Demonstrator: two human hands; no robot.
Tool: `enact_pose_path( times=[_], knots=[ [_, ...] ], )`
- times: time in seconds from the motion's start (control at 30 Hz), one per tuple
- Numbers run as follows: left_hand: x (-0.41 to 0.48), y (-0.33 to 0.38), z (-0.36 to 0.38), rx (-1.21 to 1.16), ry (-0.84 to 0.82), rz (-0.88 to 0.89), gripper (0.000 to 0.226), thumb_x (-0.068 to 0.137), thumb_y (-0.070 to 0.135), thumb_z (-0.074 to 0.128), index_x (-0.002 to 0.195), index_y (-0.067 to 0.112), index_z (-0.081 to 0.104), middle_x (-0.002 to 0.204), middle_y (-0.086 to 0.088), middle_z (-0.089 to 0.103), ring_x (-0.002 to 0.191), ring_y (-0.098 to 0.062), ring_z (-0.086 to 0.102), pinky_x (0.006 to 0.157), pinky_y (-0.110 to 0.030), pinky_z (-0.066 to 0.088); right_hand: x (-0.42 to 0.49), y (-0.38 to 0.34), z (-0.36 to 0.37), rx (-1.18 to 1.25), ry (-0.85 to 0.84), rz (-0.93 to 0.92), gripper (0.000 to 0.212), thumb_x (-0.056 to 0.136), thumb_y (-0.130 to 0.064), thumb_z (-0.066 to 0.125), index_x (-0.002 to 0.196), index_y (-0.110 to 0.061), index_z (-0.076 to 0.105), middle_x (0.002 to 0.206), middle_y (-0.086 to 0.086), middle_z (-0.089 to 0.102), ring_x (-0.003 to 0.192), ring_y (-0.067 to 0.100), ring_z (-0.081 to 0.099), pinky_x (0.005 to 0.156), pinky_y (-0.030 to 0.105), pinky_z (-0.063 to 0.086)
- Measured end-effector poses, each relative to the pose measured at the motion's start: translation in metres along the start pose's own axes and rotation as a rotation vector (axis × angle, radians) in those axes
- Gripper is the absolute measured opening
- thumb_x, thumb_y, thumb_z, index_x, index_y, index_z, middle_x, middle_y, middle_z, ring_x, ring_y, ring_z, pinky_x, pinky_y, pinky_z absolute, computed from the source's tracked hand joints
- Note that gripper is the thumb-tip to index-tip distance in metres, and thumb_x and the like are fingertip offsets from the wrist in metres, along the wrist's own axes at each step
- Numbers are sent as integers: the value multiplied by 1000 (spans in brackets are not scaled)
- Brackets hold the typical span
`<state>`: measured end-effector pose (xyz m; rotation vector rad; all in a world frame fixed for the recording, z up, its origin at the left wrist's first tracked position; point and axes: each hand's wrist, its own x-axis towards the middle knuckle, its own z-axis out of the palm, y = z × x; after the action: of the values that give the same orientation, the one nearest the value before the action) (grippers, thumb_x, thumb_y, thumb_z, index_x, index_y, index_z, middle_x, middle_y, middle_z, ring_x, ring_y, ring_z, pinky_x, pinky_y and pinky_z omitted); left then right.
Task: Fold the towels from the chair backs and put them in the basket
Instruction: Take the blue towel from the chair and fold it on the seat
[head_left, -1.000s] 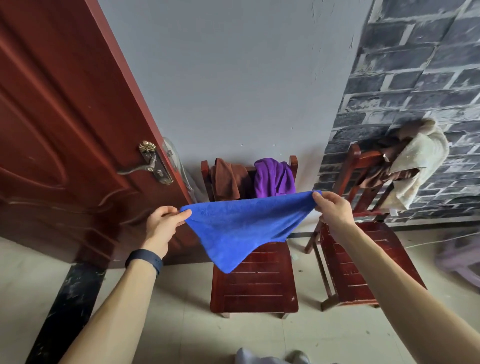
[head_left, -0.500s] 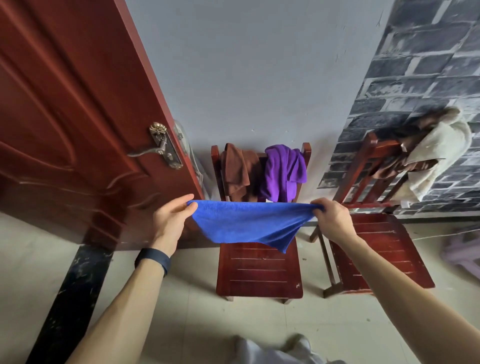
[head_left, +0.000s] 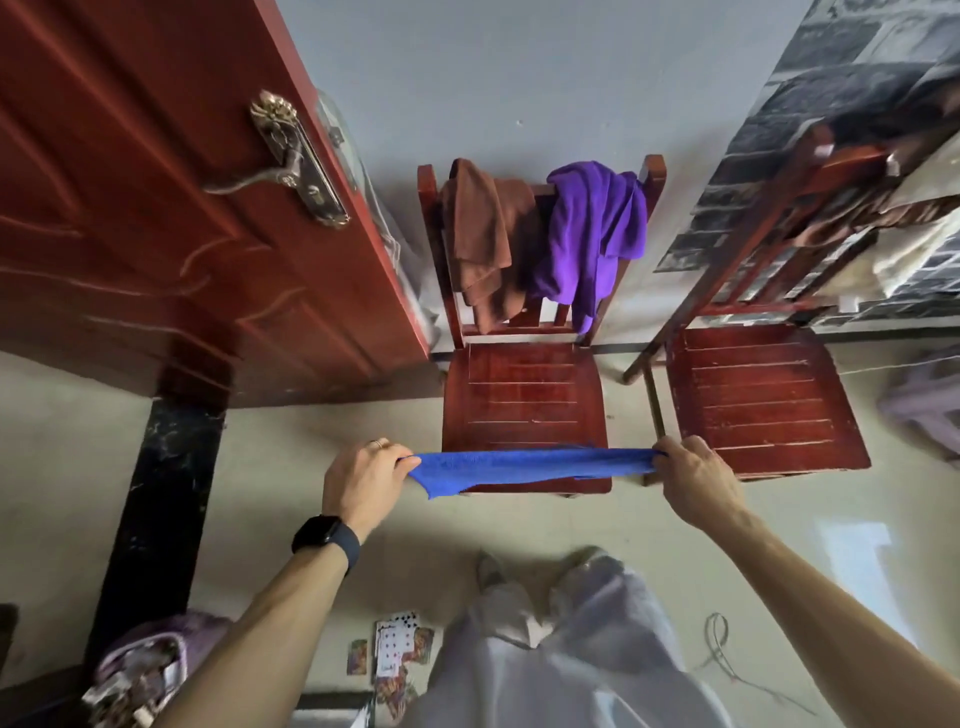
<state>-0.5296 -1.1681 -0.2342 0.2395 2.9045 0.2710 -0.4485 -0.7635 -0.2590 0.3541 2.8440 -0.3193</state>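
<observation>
Tiled floor (head_left: 62, 447), red door (head_left: 156, 218) at left; a brown towel (head_left: 480, 234) and purple towel (head_left: 589, 234) drape the middle chair (head_left: 524, 397); cloth on the right chair (head_left: 753, 395) is blurred, possibly towels. The blue towel (head_left: 530, 465) is stretched in the air before the middle chair's seat, long axis level, left-to-right. The left hand (head_left: 363, 478) and right hand (head_left: 698, 480) each pinch an end, grip closed.

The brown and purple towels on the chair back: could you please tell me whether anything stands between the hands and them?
Nothing visible blocks the way; only the chair seat lies below the path to the brown towel and purple towel. However, the left hand and right hand both grip the blue towel, stretched between them.
</observation>
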Motion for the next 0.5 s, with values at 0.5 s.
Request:
enact_pose_path(
  times=[0.5],
  knots=[
    [184, 30, 128, -544, -131, -606, 23, 99, 41, 45, 96, 22, 58, 77, 6, 74, 55, -18, 68, 60, -29, 50, 197, 10, 100, 755, -163, 579, 22, 93, -22, 47, 106, -24, 65, 81, -3, 76, 62, 17, 74, 76, 45, 61]
  ],
)
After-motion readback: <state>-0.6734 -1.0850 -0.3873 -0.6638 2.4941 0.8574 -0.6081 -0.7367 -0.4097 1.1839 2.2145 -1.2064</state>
